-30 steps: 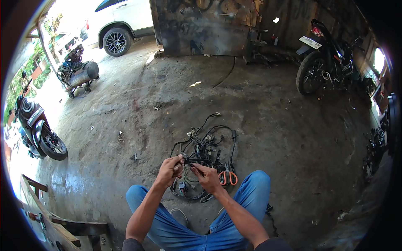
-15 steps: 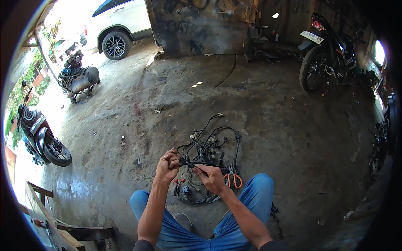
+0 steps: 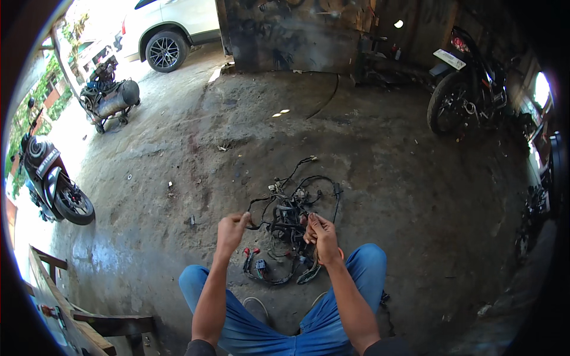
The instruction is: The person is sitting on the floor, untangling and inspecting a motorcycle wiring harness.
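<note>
A tangled black wiring harness [image 3: 289,204] lies on the ground between my knees, with several branches and connectors. My left hand [image 3: 233,233] pinches one black branch of it at the left side, fingers closed. My right hand [image 3: 321,235] is over the harness's right side, thumb and fingers pressed together. What it grips, if anything, is too small to make out. Orange-handled scissors [image 3: 341,254] lie beside my right wrist, mostly hidden under it. A dark multi-pin connector [image 3: 260,265] and red-tipped ends [image 3: 247,251] rest on the near left part of the harness.
A wooden bench frame [image 3: 113,324] stands at the lower left. One motorcycle [image 3: 59,184] is parked at the left, another [image 3: 457,89] at the far right. An air compressor [image 3: 113,99] and a white car [image 3: 178,24] stand at the far left. Small scraps dot the rough floor.
My hands have moved apart: the right hand went right and slightly up, the left slightly left. The right wrist now covers most of the scissors. The whole view has shifted slightly.
</note>
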Motion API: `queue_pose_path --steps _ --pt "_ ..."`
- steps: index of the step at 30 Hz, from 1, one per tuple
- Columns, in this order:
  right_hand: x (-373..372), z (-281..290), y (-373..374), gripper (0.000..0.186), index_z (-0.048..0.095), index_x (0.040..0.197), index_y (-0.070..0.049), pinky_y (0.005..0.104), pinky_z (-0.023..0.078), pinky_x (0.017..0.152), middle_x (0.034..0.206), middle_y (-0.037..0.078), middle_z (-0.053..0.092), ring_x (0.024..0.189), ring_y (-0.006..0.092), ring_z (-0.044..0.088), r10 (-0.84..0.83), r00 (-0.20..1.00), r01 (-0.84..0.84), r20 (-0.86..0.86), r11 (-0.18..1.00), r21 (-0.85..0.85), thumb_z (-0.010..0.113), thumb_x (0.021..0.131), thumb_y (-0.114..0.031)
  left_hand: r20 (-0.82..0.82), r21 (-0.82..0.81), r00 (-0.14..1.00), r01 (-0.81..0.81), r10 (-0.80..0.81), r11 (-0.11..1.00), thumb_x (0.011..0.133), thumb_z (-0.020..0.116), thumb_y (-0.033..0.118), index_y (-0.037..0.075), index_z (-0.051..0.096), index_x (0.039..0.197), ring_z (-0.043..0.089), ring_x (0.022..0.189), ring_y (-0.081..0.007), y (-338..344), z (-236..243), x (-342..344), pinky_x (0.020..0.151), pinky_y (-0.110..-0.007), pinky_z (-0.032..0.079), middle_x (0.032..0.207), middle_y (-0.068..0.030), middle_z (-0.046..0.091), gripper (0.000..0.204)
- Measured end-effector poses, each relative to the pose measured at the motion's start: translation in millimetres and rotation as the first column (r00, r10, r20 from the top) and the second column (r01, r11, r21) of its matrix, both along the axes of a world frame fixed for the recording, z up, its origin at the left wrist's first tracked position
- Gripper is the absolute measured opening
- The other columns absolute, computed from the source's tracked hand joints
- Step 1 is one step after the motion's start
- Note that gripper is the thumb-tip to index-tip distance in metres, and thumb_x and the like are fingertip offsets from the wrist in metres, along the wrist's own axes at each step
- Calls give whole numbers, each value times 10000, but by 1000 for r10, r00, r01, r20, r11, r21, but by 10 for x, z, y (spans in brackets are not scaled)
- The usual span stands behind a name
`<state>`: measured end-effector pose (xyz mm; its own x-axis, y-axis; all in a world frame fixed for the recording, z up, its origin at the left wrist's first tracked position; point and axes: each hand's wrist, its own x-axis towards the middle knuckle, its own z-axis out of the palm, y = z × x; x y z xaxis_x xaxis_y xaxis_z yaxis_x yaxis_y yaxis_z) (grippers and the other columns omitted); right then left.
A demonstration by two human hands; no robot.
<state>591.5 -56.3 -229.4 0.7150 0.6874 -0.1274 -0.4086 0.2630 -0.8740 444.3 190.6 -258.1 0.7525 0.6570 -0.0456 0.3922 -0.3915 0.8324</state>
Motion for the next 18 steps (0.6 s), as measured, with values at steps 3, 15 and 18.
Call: queue_pose_path --steps 3,15,18 --pt "-39 -140 -37 359 653 974 -4 254 338 542 632 -75 320 538 48 302 1 1000 -1 -30 1000 23 529 1081 -323 -218 -218 976 -69 21 974 966 681 336 -29 742 1019 662 847 -163 -344 171 175 677 -325 505 1019 -160 712 373" --pt "-398 -140 17 253 697 1093 -12 227 356 540 696 -53 536 604 28 446 34 976 -2 217 989 -146 604 1049 -243 159 -672 981 191 -113 715 1058 525 459 37 608 996 430 596 -66 -884 412 232 553 -263 433 711 63 429 435" --pt "-437 -29 23 253 699 1106 2 246 396 561 715 -8 606 628 57 503 72 888 55 454 964 -259 624 1031 -228 148 -680 980 197 -130 706 1054 557 399 49 590 990 443 606 -68 -868 414 219 554 -273 463 725 57 448 357"
